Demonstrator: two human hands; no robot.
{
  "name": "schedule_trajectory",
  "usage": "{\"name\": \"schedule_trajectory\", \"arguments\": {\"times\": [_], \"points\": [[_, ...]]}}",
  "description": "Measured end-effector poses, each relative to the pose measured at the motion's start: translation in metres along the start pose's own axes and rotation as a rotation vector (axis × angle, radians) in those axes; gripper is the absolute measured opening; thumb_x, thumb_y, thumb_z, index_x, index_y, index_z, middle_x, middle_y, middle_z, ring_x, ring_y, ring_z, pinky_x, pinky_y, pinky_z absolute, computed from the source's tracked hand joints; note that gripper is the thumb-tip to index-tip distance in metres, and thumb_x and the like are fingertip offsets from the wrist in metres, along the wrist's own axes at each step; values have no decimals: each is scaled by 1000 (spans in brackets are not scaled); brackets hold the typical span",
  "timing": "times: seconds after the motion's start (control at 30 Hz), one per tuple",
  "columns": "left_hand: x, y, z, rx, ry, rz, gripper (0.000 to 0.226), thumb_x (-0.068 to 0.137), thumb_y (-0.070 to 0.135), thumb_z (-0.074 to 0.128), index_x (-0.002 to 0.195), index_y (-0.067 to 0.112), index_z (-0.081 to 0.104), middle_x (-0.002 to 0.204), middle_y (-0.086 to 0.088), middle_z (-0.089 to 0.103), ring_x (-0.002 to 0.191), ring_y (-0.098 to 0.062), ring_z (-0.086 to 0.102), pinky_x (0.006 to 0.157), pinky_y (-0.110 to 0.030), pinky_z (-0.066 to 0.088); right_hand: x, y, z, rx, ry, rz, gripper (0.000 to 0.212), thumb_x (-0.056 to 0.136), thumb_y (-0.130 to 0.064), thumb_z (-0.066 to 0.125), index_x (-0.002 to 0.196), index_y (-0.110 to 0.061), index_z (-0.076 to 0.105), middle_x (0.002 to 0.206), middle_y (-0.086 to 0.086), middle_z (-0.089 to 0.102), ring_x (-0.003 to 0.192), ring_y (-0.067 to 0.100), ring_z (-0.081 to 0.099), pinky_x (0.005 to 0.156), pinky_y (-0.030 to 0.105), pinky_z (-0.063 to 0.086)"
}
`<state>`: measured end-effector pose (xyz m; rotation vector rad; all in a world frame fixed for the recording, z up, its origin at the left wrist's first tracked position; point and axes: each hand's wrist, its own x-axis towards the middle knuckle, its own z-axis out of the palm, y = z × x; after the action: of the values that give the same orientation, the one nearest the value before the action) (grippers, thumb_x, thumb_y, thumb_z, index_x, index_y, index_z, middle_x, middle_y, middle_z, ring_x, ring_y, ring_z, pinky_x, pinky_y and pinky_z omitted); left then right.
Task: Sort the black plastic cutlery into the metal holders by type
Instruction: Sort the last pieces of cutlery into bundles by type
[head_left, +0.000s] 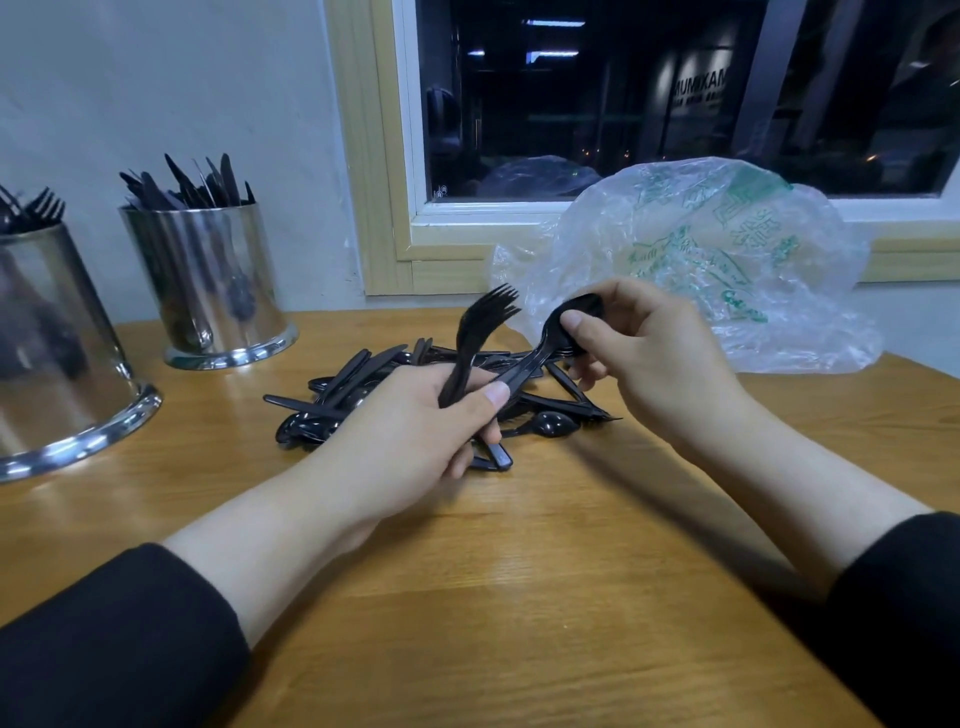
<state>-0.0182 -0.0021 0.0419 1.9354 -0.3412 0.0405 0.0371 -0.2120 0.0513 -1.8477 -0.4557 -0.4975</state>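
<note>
Forks, black plastic (480, 332), are gripped by handles in left hand (426, 421); black plastic spoons (550, 338) pinched in right hand (649, 353), kept apart by type w/ loose pile (363, 395) on wooden surface (519, 571), holders nearby.

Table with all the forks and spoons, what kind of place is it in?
Probably a small eatery or its back room, though that is a guess. Shiny metal holders stand full of black throwaway cutlery, a loose pile waits on the wooden table, and a lit sign shows through the window.
</note>
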Motion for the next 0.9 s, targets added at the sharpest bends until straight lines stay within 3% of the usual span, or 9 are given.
{"name": "schedule_trajectory", "arguments": {"times": [0.07,0.3,0.37,0.47,0.57,0.63,0.7,0.8,0.9], "points": [[1,0,0,43,11,17,25,104,30,57,86,17,69,67,7,66,52,-13,46,45,-9,34,0,1,1,-9,-24,-14,4,97,-14,65,94,-12,66,74,11,70,56,20,64,59,31,50],[2,1,-2,59,33,-18,35,109,30,47,81,16,64,44,14,51,38,-4,36,42,-7,31,1,2,-1,21,-101,20,7,96,-11,67,101,-15,64,79,12,73,61,24,67,68,39,53],[2,0,-3,49,36,-11,31,109,28,47,88,16,66,47,13,55,40,-6,37,43,-10,32,1,3,-1,31,-114,23,8,96,-10,67,101,-15,64,82,16,73,62,24,67,69,41,54],[4,-2,-4,47,43,60,19,108,27,48,109,29,67,70,5,67,47,-9,42,50,-19,38,1,2,-2,37,-131,28,7,96,-13,68,101,-16,65,81,14,73,63,24,67,70,41,55],[8,-6,-6,-2,63,93,17,108,27,50,110,36,63,71,4,61,48,-10,40,48,-22,34,3,-1,-8,52,-81,67,11,98,-28,64,102,-18,66,80,7,71,66,23,65,71,45,56],[10,-8,-7,-33,90,93,16,108,26,50,109,36,62,70,3,55,47,-9,37,46,-21,32,6,-1,-18,-77,11,90,22,100,-40,58,99,-19,65,78,4,70,60,18,61,65,43,54],[10,-8,-8,-56,111,86,14,108,25,49,110,35,59,70,2,54,46,-10,36,45,-22,31,9,2,-32,-384,7,133,29,98,-48,57,90,-21,63,72,1,69,54,15,58,59,35,50],[9,-6,-9,-117,108,63,13,109,23,47,106,31,56,71,0,53,47,-11,34,44,-23,29,7,9,-41,-610,-280,355,35,92,-56,62,92,-21,65,73,3,73,54,18,62,57,33,53],[8,-5,-10,-157,98,25,14,108,19,47,104,26,58,72,-1,52,47,-12,32,42,-22,27,6,17,-36,-727,-421,438,34,91,-57,63,97,-24,68,76,2,74,67,21,68,72,38,58]]}}
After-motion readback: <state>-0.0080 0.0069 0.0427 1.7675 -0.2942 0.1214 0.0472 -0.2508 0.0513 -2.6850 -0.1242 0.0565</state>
